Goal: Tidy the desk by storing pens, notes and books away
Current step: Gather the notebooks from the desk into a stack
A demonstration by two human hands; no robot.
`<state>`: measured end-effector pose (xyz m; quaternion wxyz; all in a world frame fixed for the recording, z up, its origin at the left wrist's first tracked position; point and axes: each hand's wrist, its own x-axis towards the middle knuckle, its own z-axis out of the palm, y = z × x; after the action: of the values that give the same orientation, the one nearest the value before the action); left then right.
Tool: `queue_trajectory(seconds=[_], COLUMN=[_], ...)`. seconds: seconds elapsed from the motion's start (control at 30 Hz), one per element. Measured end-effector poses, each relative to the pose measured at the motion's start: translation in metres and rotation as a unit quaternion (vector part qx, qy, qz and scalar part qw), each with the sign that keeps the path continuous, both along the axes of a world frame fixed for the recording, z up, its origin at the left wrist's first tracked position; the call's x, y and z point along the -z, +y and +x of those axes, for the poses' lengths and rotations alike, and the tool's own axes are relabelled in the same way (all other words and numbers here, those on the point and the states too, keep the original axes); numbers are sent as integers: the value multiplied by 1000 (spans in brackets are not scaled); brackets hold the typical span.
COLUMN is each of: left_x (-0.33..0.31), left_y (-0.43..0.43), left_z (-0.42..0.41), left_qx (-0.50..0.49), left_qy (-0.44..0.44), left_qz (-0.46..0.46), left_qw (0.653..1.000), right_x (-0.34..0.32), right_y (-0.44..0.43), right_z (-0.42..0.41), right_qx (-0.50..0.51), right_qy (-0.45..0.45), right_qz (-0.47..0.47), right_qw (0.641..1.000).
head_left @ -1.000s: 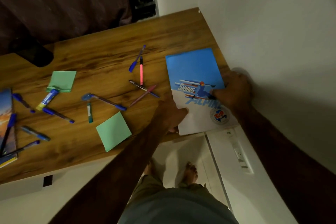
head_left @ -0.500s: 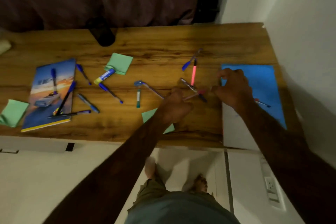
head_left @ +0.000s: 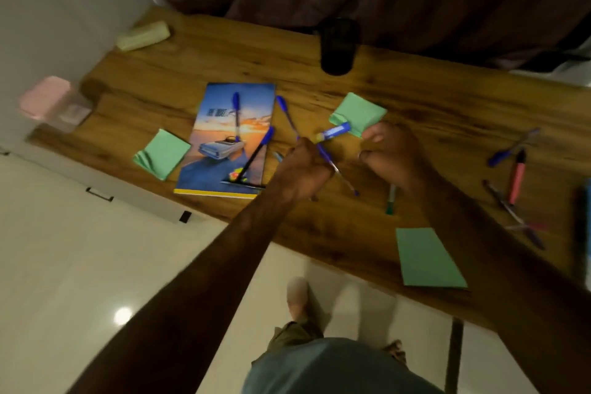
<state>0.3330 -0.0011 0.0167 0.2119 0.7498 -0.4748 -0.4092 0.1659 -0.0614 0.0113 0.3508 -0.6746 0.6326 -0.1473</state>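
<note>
My left hand point(head_left: 303, 169) is curled over the middle of the wooden desk point(head_left: 224, 54) and seems to pinch a blue pen point(head_left: 343, 181) that sticks out to the right. My right hand point(head_left: 390, 153) hovers beside it, fingers loosely curled and holding nothing, close to a blue-white marker point(head_left: 334, 131) and a green note pad point(head_left: 358, 110). Left of my hands lies a book with a car cover point(head_left: 220, 150), two blue pens point(head_left: 236, 109) on it. Another blue pen point(head_left: 286, 113) lies beside the book, a green pen point(head_left: 390, 201) under my right wrist.
A black pen cup point(head_left: 339, 45) stands at the desk's back edge by the dark curtain. More green notes point(head_left: 163, 153) point(head_left: 428, 259) lie near the front edge. Several pens point(head_left: 516, 176) are scattered at the right. A pale block point(head_left: 144, 35) and a pink box point(head_left: 48, 99) sit far left.
My view has swung left, from the blue book at the desk's right end to the car-cover book. Both hands moved left to the pens in the middle.
</note>
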Motion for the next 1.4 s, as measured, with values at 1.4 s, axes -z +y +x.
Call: queue_trajectory(seconds=[1.4], left_x=[35], left_y=[26], left_z=[211], left_qx=[-173], left_qy=[-159], left_qz=[93], left_qw=[968], right_x=[50], right_y=[-17], right_z=[175], right_qx=[-319], right_qy=[228], right_qz=[-88], right_qw=[916])
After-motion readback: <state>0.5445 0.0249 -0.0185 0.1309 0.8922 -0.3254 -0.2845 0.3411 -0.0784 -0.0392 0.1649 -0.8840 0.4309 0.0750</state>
